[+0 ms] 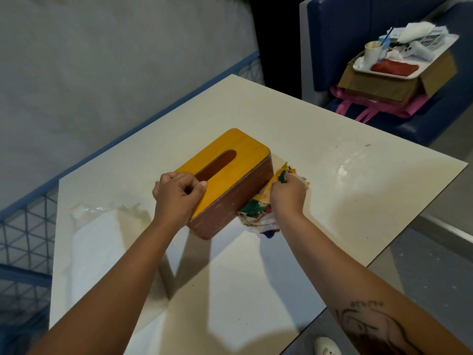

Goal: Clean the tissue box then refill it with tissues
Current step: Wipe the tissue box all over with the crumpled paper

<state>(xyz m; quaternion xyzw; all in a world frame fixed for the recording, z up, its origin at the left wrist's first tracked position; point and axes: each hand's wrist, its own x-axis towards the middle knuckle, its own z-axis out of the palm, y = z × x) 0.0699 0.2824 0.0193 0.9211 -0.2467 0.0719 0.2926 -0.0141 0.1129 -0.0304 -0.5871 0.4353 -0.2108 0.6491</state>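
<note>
From the head camera, one wooden tissue box (230, 180) sits near the middle of a white table (332, 139), its yellow top facing up with a single long slot that looks empty. The left hand (176, 198) rests on the near end of the box top, fingers curled and pressed down against the lid, thumb beside the slot. The right hand (288, 194) is closed around one bunched, many-coloured cloth (258, 213), which is pressed against the brown long side of the box and spills onto the table below the wrist. One clear plastic pack of white tissues (102, 226) lies on the table to the left of the box, apart from it. Beyond the table, one blue seat (332, 34) carries a cardboard box (378, 80) with one white tray (409, 75) on top, holding a paper cup (372, 52) and assorted clutter.
</note>
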